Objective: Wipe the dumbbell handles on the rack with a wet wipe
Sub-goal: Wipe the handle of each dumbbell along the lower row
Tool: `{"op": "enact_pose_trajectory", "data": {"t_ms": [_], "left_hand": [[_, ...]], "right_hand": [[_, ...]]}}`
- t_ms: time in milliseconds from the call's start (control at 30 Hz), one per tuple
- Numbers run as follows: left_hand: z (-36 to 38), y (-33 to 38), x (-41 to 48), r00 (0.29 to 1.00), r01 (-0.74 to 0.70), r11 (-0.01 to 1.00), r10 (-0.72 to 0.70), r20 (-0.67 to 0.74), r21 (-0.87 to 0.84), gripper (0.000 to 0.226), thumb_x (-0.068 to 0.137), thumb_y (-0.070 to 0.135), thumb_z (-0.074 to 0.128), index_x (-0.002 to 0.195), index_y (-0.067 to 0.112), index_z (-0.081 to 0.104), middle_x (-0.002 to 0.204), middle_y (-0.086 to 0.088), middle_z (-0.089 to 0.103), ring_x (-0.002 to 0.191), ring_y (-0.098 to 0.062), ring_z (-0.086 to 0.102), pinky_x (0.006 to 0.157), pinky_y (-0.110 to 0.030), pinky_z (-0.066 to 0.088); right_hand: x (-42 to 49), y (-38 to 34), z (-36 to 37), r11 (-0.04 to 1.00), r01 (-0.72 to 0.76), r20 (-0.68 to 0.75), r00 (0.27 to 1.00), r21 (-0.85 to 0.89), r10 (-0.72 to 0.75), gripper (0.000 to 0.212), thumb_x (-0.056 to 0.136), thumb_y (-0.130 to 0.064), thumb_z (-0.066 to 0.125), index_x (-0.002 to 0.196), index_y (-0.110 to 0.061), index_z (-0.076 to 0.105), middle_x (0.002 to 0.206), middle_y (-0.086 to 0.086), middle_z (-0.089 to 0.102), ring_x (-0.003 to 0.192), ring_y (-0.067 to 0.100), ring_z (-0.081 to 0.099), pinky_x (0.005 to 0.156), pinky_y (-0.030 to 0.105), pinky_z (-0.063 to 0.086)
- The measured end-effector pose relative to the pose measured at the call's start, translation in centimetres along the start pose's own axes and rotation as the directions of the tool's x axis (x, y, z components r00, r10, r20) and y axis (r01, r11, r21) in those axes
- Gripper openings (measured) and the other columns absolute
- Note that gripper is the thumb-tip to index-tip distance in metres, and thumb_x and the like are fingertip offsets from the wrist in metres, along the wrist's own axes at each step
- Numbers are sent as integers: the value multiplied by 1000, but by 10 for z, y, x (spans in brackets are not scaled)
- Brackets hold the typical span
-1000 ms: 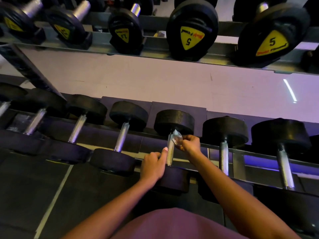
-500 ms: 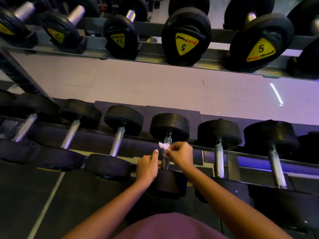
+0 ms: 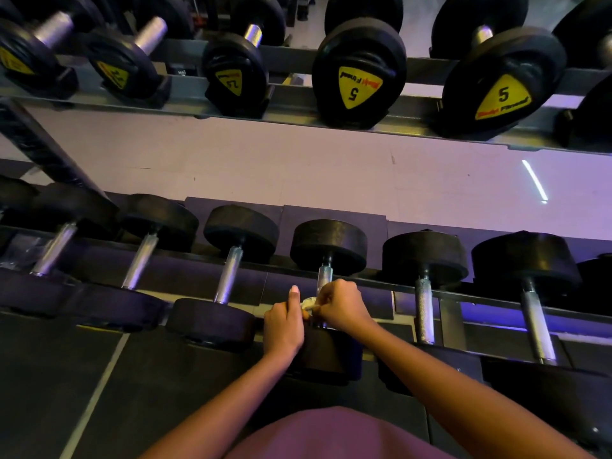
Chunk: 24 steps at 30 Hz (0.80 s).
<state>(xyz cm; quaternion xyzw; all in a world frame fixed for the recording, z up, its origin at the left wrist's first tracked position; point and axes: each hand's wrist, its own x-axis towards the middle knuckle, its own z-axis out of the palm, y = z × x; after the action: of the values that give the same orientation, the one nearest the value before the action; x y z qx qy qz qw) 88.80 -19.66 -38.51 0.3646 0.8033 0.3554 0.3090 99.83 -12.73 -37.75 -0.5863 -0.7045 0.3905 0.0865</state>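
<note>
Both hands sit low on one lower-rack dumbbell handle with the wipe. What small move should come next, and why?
Likely slide the right hand with the wet wipe up the handle toward the far weight head. Bare metal shows above the hand there, while the wipe sits bunched low, beside the left hand.

One wide-angle view, worn on the person's head, looks forward and steeply down. A mauve-clad torso (image 3: 331,435) fills the bottom edge, and both bare forearms reach away from the lens. The view squarely faces the grey steel two-tier dumbbell rack (image 3: 298,104). The lower row of black round-headed dumbbells with chrome handles (image 3: 228,276) lies close, within arm's reach; the upper row of yellow-labelled black dumbbells (image 3: 359,84) crowds the top edge. The left hand (image 3: 284,323) and right hand (image 3: 341,306) meet just below centre — at a crumpled white wet wipe (image 3: 308,303).
</note>
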Motion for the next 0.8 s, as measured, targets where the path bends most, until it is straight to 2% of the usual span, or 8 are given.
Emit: {"op": "enact_pose_trajectory", "data": {"t_ms": [100, 200, 267, 367, 533, 600, 700, 800], "left_hand": [[2, -3, 2, 1000, 4, 1000, -4, 0, 19, 69, 100, 51, 26, 71, 6, 70, 81, -10, 70, 81, -26, 60, 71, -33, 38], [5, -4, 3, 1000, 13, 1000, -13, 9, 0, 71, 99, 52, 26, 67, 10, 72, 77, -6, 71, 80, -24, 62, 74, -32, 41], [5, -4, 3, 1000, 19, 1000, -19, 6, -5, 71, 99, 53, 26, 65, 11, 72, 76, -6, 71, 80, -23, 63, 75, -32, 41], [3, -3, 1, 1000, 9, 1000, -9, 9, 23, 71, 100, 51, 25, 66, 9, 71, 76, -6, 70, 76, -21, 60, 70, -31, 39], [-2, 5, -2, 1000, 21, 998, -21, 8, 56, 65, 101, 49, 25, 61, 11, 59, 77, -7, 61, 76, -23, 52, 70, -32, 35], [-2, 5, -2, 1000, 16, 997, -17, 11, 70, 65, 102, 48, 25, 66, 10, 65, 78, -6, 60, 77, -22, 51, 70, -31, 33], [0, 0, -1, 1000, -3, 998, 3, -1, 59, 67, 102, 48, 26, 76, 8, 74, 79, -6, 67, 78, -21, 57, 69, -29, 33], [3, -2, 0, 1000, -15, 999, 15, -3, 30, 70, 101, 48, 27, 65, 9, 71, 73, -5, 70, 73, -19, 59, 68, -28, 34]], "right_hand": [[7, -2, -6, 998, 58, -89, 994, -9, -59, 9, 83, -15, 72, 79, -22, 67, 77, -6, 64, 70, 1, 59, 60, 17, 46], [20, -11, -15, 995, 97, -219, 970, -38, -103, 4, 87, -14, 67, 87, -16, 70, 78, -2, 65, 72, 10, 62, 64, 21, 48], [26, -14, -15, 995, 90, -244, 965, -49, -99, 8, 87, -13, 65, 92, -13, 71, 84, 0, 68, 77, 13, 63, 69, 24, 51], [22, -13, -11, 998, 57, -208, 976, -33, -62, 7, 86, -12, 66, 91, -14, 71, 84, -1, 66, 79, 14, 63, 67, 23, 50], [-2, 3, 2, 1000, -1, -4, 1000, 3, 1, 9, 78, -20, 78, 84, -14, 73, 85, 1, 70, 80, 10, 65, 68, 22, 53], [-9, 8, 3, 999, -9, 18, 1000, 46, 8, 12, 75, -24, 81, 79, -15, 74, 82, -2, 70, 78, 6, 65, 68, 21, 53], [-6, 10, 3, 995, 0, -62, 998, 96, 6, 6, 79, -14, 76, 76, -17, 71, 76, -6, 68, 70, 0, 62, 64, 16, 53], [8, 5, -7, 987, 67, -234, 972, 146, -31, 6, 86, -14, 70, 82, -18, 69, 70, -12, 61, 65, -5, 57, 57, 6, 40]]}}
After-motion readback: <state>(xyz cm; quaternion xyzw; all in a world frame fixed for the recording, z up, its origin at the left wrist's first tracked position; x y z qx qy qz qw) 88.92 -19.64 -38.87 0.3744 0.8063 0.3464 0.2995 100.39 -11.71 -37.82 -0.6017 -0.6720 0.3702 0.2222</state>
